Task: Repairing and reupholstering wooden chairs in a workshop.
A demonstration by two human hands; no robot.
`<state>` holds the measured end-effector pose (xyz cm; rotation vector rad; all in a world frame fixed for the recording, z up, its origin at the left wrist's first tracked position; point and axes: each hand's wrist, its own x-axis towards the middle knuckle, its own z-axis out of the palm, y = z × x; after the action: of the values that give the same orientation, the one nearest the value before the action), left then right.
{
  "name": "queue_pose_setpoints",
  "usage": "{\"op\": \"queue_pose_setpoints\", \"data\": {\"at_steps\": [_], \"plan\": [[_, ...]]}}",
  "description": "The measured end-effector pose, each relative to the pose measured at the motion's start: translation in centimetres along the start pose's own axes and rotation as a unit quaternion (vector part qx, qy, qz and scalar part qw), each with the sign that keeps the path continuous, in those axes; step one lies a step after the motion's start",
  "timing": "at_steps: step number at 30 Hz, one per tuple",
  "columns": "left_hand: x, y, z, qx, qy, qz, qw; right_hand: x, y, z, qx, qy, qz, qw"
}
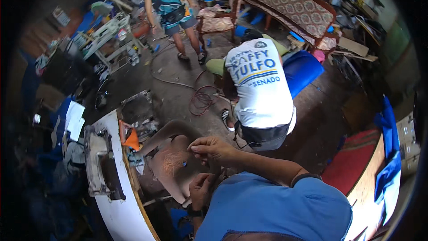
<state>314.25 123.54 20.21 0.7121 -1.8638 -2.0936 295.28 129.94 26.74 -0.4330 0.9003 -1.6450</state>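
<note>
My right hand [210,151] is raised in front of me, thumb and forefinger pinched on something too fine to make out. Below it, my left hand [200,188] has its fingers closed, and what they hold is unclear. Both are over or beside a grey-brown shaped piece [167,163] with orange markings, which looks like a seat. On my left stands an industrial sewing machine [96,160] on a white table [111,214], with an orange object [131,139] near it.
A person in white [258,85] crouches ahead beside a blue roll [303,71]; another [169,6] stands farther back. A patterned sofa [285,0], chair [216,24], hose coils [200,102], cluttered bench [102,44] and red cloth [345,160] surround me.
</note>
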Motion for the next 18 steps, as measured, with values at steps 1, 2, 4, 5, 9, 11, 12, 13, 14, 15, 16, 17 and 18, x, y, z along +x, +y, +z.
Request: {"op": "queue_pose_setpoints", "data": {"at_steps": [1, 2, 4, 5, 9, 11, 12, 13, 14, 15, 16, 17, 18], "plan": [[-0.7, -0.6, -0.3, -0.01, 0.032, -0.003, 0.999, 0.3, 0.3, 0.7, 0.01, -0.018, 0.009, 1.0], [-1.3, -1.1, -0.7, -0.02, 0.063, -0.006, 0.998, 1.1, 1.2, 1.1, 0.008, -0.027, 0.016, 0.999], [-2.2, -1.4, -1.6, -0.03, 0.091, -0.013, 0.995, 3.6, 3.3, 2.0, -0.054, -0.087, 0.031, 0.994], [-2.6, -1.6, -2.0, -0.039, 0.113, -0.022, 0.993, 4.6, 3.8, 2.6, -0.056, -0.093, 0.038, 0.993], [-3.1, -2.8, -4.5, -0.054, 0.18, -0.047, 0.981, 8.3, 3.9, 5.5, -0.058, -0.193, 0.075, 0.977], [-2.6, -3.7, -5.9, -0.061, 0.206, -0.033, 0.976, 10.9, 4.3, 5.7, -0.06, -0.219, 0.09, 0.97], [-2.2, -3.6, -6.3, -0.068, 0.225, -0.037, 0.971, 12.6, 4.7, 5.3, -0.059, -0.226, 0.104, 0.967], [-1.5, -2.9, -6.5, -0.04, 0.249, -0.027, 0.967, 14.2, 4.8, 4.8, -0.058, -0.231, 0.115, 0.964], [-0.8, -2.4, -6.7, -0.01, 0.272, -0.018, 0.962, 15.5, 4.8, 4.3, -0.057, -0.24, 0.129, 0.96], [-0.3, -2.1, -6.9, 0.004, 0.292, 0.0, 0.956, 16.8, 4.7, 3.9, -0.039, -0.245, 0.16, 0.956], [0.6, -2.1, -6.8, 0.002, 0.311, -0.002, 0.951, 18.4, 4.3, 3.5, -0.022, -0.249, 0.188, 0.95], [1.6, -2.1, -6.6, 0.005, 0.349, 0.031, 0.937, 20.0, 4.3, 3.1, -0.021, -0.262, 0.199, 0.944], [2.4, -2.0, -6.3, 0.009, 0.38, 0.063, 0.923, 21.2, 4.4, 2.4, -0.008, -0.241, 0.234, 0.942]]}}
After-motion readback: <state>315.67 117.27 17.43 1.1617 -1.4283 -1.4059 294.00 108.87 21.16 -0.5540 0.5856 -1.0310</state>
